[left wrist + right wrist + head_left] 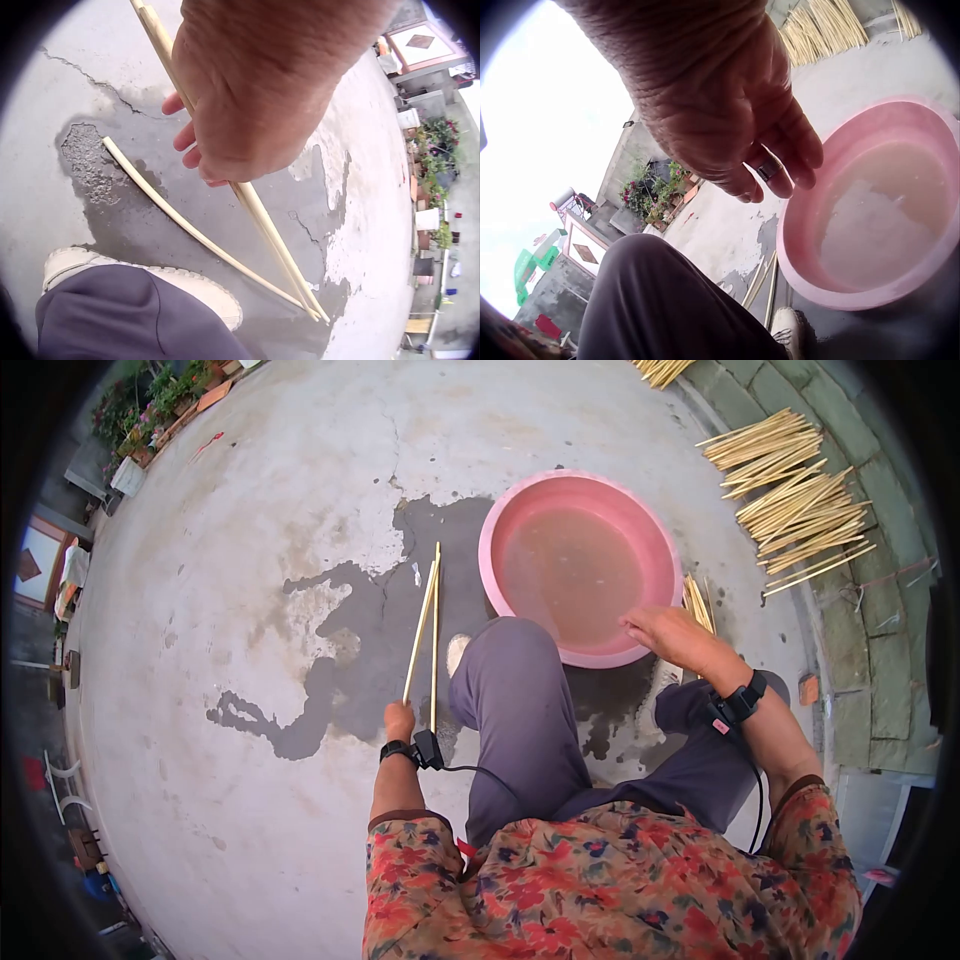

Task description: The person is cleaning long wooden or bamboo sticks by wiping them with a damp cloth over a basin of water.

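Note:
My left hand [398, 720] grips a pair of long pale peeled sticks [262, 229], which slant forward and down toward the wet concrete. In the left wrist view its fingers curl round their middle. A single bent stick [176, 217] lies on the ground beside them, its far end near the tips of the held ones. By the near right rim of a pink tub [488, 555] hovers my right hand [720, 112], fingers loosely bent and holding nothing. Cloudy brownish water [570, 575] fills part of the tub.
Piles of similar sticks [810, 520] lie along the stone edging at the right. More sticks [697, 603] stand out beside the tub, partly hidden by the right hand. A brick piece [808, 689] is near the right knee. Potted plants [165, 405] line the far left.

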Motion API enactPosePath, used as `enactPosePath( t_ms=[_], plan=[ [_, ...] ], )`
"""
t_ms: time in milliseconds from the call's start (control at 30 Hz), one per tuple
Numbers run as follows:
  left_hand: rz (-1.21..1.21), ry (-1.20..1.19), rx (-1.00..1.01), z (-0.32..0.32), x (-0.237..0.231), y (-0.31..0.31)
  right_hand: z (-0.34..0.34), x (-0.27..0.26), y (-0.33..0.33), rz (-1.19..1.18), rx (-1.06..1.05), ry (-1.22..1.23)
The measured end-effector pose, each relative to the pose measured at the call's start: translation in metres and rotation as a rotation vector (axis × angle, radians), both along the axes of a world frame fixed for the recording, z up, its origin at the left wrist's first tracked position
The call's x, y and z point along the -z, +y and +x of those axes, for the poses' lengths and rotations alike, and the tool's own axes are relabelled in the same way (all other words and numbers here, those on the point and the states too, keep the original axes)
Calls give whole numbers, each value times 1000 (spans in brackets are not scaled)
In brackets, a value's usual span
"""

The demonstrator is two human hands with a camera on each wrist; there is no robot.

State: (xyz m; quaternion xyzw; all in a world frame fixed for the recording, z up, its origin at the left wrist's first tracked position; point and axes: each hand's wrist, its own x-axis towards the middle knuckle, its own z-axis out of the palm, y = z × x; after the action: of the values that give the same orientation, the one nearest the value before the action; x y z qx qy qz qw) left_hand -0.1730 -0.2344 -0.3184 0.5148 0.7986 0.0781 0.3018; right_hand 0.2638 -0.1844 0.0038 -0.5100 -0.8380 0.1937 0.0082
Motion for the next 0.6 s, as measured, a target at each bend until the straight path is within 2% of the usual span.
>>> enactPosePath(
  t_ms=[67, 133, 200, 367, 467, 500, 533, 567, 600],
  plan=[
    [47, 17, 26, -10, -10, 2, -5, -3, 1, -3, 1, 19],
    [19, -441, -287, -6, -65, 14, -8, -4, 0, 21, -44, 82],
    [97, -709, -316, 2, -125, 32, -13, -12, -1, 1, -40, 117],
    [492, -888, -16, 56, -286, 86, -25, -33, 9, 67, -35, 297],
    [667, -1025, 211, 111, -376, 105, -49, -61, 19, 122, 47, 692],
    [670, -1027, 240, 132, -396, 110, -56, -74, 22, 116, 62, 835],
    [696, -1176, 307, 153, -414, 115, -63, -82, 28, 143, 76, 837],
    [715, -1328, 376, 173, -425, 119, -68, -88, 34, 150, 81, 1013],
    [711, -1336, 406, 193, -431, 120, -68, -93, 39, 156, 83, 1188]
  ],
)
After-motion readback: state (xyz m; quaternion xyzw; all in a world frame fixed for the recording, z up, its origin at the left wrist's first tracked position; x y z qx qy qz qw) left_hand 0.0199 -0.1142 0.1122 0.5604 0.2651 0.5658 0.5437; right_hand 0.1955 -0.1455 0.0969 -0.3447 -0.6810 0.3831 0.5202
